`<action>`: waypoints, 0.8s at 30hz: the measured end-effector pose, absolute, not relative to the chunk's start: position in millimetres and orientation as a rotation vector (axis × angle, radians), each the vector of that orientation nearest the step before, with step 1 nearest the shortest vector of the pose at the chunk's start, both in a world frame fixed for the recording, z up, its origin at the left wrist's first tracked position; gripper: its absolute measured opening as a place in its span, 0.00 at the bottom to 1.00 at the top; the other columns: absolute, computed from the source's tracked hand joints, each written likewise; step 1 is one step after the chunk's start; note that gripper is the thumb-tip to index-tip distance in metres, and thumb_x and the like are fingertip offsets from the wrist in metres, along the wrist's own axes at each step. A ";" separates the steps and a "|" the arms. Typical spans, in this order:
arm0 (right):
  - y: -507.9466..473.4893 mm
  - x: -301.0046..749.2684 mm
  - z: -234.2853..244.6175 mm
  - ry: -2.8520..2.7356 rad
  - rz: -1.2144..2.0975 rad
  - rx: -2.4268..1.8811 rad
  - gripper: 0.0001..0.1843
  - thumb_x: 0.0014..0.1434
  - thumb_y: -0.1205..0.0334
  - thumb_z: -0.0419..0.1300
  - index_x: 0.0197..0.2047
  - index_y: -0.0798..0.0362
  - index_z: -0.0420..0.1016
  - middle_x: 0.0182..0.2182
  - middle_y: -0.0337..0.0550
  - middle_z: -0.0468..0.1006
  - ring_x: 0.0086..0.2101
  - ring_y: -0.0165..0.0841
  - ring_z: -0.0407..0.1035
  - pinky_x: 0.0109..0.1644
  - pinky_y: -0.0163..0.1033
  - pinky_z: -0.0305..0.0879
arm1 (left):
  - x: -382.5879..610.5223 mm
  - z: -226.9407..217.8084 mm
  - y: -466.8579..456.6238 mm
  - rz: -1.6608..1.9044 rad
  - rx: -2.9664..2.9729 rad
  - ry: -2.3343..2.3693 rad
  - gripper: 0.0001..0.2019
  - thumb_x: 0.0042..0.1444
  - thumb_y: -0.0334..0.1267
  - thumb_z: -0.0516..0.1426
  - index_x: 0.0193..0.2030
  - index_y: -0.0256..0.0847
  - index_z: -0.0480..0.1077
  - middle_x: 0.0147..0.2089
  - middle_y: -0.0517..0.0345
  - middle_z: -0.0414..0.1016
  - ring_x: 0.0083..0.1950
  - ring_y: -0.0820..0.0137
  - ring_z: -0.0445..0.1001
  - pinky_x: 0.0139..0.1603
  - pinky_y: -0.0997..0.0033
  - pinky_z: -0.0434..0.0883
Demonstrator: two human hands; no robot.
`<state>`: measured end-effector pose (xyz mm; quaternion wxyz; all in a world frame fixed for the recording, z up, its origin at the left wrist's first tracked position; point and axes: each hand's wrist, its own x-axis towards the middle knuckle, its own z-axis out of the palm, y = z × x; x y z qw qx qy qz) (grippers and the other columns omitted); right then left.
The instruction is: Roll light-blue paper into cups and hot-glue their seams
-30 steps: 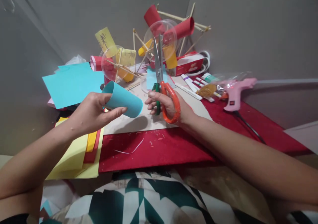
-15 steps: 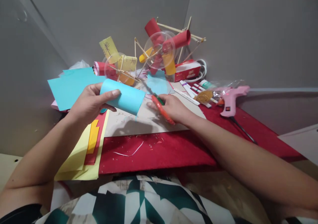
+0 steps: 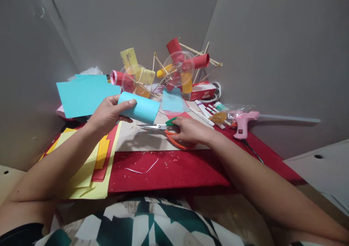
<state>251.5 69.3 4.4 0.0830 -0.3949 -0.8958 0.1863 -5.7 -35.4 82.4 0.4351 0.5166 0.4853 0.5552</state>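
Note:
My left hand is closed round a rolled tube of light blue paper, held above a grey cardboard sheet. My right hand rests on the orange and green handles of a pair of scissors, which lie flat on the cardboard with their blades pointing left, under the tube. The fingers of that hand curl over the handles.
A red sheet covers the table. Yellow and red papers lie at the left, a blue sheet behind. Paper-and-stick models with clear discs stand at the back. Markers and a pink glue gun lie right.
My right hand has lowered the scissors from upright to flat on the cardboard. My left hand has lifted the blue tube slightly and turned it.

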 end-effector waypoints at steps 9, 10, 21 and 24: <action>54.7 241.6 46.9 -2.099 0.839 -1.093 0.42 0.67 0.32 0.29 0.68 0.49 0.61 0.62 0.54 0.74 0.54 0.39 0.75 0.49 0.43 0.74 | 10.6 87.6 -38.0 1.469 1.581 1.244 0.19 0.44 0.50 0.74 0.34 0.37 0.79 0.29 0.59 0.76 0.30 0.71 0.74 0.28 0.73 0.75; 47.6 232.8 48.5 -1.828 1.135 -0.963 0.43 0.66 0.29 0.30 0.69 0.47 0.59 0.63 0.54 0.73 0.55 0.40 0.75 0.49 0.45 0.75 | 14.2 87.9 -37.0 1.465 1.634 1.251 0.18 0.46 0.50 0.73 0.33 0.38 0.78 0.28 0.59 0.74 0.28 0.71 0.72 0.27 0.72 0.74; 33.6 175.3 41.3 -0.745 1.819 -0.717 0.17 0.65 0.42 0.56 0.47 0.45 0.71 0.38 0.38 0.82 0.38 0.37 0.77 0.40 0.44 0.78 | 32.2 84.6 -40.0 1.420 2.202 1.430 0.17 0.56 0.49 0.66 0.46 0.41 0.76 0.46 0.51 0.81 0.47 0.59 0.79 0.40 0.66 0.76; 39.3 177.5 42.0 -0.624 1.893 -0.737 0.12 0.65 0.48 0.58 0.46 0.45 0.71 0.35 0.35 0.81 0.35 0.34 0.76 0.38 0.42 0.78 | 29.5 82.2 -49.4 1.664 2.118 1.351 0.26 0.57 0.48 0.67 0.61 0.46 0.70 0.62 0.48 0.75 0.60 0.56 0.76 0.47 0.65 0.78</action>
